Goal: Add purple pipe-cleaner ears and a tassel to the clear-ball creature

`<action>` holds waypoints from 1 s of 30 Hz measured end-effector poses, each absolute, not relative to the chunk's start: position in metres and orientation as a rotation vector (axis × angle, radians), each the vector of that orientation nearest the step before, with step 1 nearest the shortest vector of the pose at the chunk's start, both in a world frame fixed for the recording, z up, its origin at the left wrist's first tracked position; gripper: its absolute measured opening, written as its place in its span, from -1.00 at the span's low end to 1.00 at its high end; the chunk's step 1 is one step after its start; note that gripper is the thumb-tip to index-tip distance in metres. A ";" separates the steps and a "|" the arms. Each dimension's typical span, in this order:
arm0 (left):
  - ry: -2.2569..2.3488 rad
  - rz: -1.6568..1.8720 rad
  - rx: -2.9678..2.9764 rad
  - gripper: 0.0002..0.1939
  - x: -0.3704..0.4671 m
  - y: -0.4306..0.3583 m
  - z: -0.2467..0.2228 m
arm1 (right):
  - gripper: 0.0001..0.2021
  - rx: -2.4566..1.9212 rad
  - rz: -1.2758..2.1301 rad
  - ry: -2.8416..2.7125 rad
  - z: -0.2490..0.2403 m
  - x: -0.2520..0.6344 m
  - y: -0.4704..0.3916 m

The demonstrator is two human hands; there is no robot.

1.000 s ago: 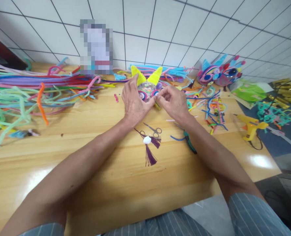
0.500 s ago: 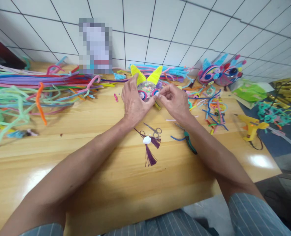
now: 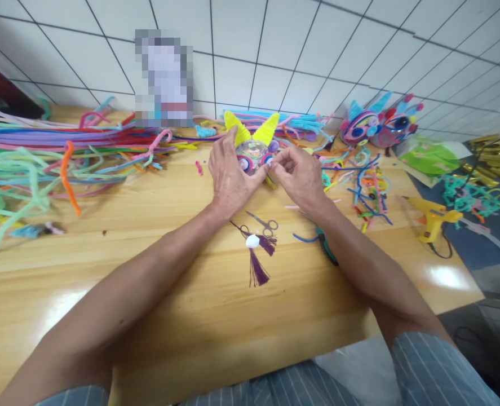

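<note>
A pipe-cleaner craft head point(image 3: 255, 148) with two yellow pointed ears, a clear round middle and coiled blue, white and pink eyes sits near the back of the table. My left hand point(image 3: 229, 172) grips its left side, the fingers up by the ear and the thumb reaching below the eyes. At the right eye, thumb and forefinger of my right hand point(image 3: 298, 173) are pinched together against the coil; anything small between them is hidden. Nearer me lie small scissors point(image 3: 269, 226) and purple tassels point(image 3: 259, 268) with a white oval piece point(image 3: 252, 241).
Bundled pipe cleaners point(image 3: 76, 135) spread over the left and back. Green-handled pliers point(image 3: 326, 248) rest partly under my right forearm. A yellow glue gun point(image 3: 433, 219) lies at the right edge, with pipe-cleaner scraps point(image 3: 370, 192) beside it. Two finished-looking craft heads point(image 3: 359, 125) stand against the tiled wall.
My right hand has shifted very slightly at the right eye. My left hand and the craft head stay where they were.
</note>
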State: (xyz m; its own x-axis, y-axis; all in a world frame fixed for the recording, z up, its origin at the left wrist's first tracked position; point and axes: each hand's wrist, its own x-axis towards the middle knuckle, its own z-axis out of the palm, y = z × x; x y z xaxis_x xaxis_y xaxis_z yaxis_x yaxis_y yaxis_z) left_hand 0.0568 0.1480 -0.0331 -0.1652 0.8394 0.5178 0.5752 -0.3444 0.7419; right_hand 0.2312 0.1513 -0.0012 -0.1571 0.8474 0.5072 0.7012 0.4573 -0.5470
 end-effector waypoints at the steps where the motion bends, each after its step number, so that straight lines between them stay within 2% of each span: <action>1: 1.628 1.516 1.848 -0.07 0.057 0.148 -0.033 | -0.87 -1.300 0.228 -1.912 -0.001 0.231 0.152; 10: 1.592 1.466 1.867 -0.07 0.054 0.149 -0.036 | -0.93 -1.266 0.245 -1.903 0.000 0.238 0.149; 24: 1.600 1.485 1.902 -0.06 0.053 0.151 -0.042 | -0.93 -1.328 -0.025 -2.029 -0.008 0.233 0.146; 30: 1.620 1.516 1.885 -0.04 0.055 0.149 -0.040 | -0.96 -1.324 0.091 -1.910 -0.003 0.233 0.142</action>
State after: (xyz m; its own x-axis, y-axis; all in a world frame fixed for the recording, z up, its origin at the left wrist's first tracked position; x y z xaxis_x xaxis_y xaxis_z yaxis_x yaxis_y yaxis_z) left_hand 0.0553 0.1490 -0.0396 -0.1463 0.8300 0.5382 0.5924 -0.3622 0.7196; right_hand 0.2331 0.1422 -0.0027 -0.1394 0.8164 0.5604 0.7597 0.4512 -0.4683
